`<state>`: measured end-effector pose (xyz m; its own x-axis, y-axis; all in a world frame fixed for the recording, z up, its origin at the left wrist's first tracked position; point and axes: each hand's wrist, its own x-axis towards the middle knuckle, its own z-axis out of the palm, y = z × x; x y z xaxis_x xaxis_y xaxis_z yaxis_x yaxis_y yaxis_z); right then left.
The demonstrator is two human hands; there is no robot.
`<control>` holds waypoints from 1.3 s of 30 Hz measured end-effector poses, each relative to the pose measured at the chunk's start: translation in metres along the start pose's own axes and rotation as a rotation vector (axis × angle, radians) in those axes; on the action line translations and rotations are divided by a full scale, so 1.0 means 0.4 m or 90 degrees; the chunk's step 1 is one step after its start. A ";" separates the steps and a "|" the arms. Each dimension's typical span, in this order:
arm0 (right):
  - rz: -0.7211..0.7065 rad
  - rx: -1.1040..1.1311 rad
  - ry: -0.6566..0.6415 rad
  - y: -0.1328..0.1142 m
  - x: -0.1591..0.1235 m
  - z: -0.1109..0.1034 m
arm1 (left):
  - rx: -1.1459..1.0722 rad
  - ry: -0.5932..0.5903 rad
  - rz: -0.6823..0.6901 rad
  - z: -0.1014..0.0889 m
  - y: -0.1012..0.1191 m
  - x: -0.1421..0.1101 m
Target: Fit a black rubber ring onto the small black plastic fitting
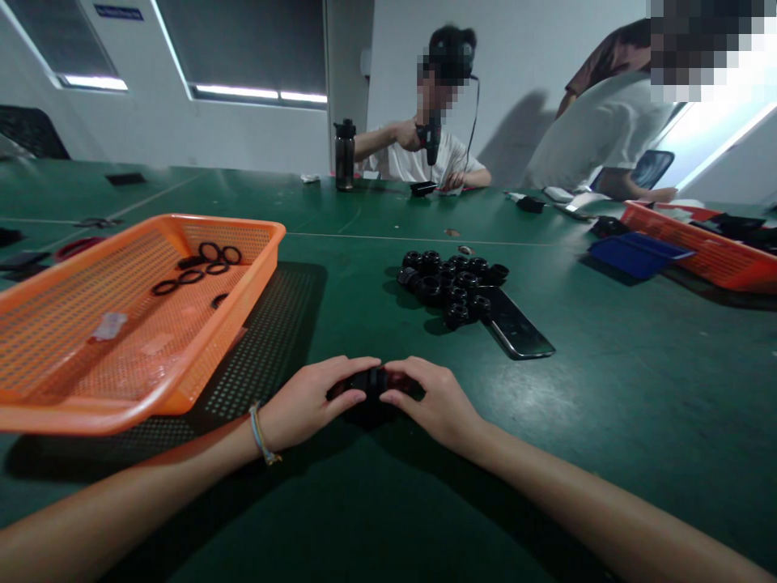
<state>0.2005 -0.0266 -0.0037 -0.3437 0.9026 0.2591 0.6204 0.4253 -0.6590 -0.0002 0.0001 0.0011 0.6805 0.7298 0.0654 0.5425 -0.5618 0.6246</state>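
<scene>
Small black part [375,383] at the centre of your work, held low over the green table [376,502]; whether it touches the surface, cannot tell. Your left hand [307,397] grips it from 9 o'clock, thumb and fingers narrowed on its end; your right hand [446,401] pinches the other end from 3 o'clock, fingers curled in the same way. Step in hand, as I judge it: two-handed handling of this one part, both ends under control; whether you are turning, pressing or parting it, cannot tell. Next move seems to call for an even pinch and the two ends in line, since smooth round parts could slip. At 1 o'clock, well apart from your fingers, a cluster of black parts [430,288]; at 2, right beside them, what looks like a phone [519,324], no brand readable. At 10, an orange basket [267,243] with black rings [180,280] and a clear plastic scrap [110,325], no legible print. Far at 2, a blue tray [637,255]. At 12, a dark bottle [345,158], no label readable; just past it toward 1, a co-worker [446,158] with a power tool [432,142]. Wall sign [119,12] high at 11: pale writing, too blurred to read.
</scene>
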 end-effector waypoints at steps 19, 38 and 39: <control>0.013 -0.026 -0.013 0.005 0.003 0.005 | 0.000 -0.002 -0.003 -0.001 0.004 0.001; 0.018 -0.040 -0.032 0.003 0.006 0.006 | -0.009 -0.008 -0.005 0.000 0.003 0.001; 0.019 -0.041 -0.030 0.003 0.006 0.006 | -0.010 -0.008 -0.006 0.000 0.002 0.001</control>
<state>0.1985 -0.0240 -0.0054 -0.3559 0.9117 0.2051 0.6750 0.4026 -0.6184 0.0004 -0.0002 0.0017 0.6818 0.7298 0.0500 0.5410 -0.5490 0.6371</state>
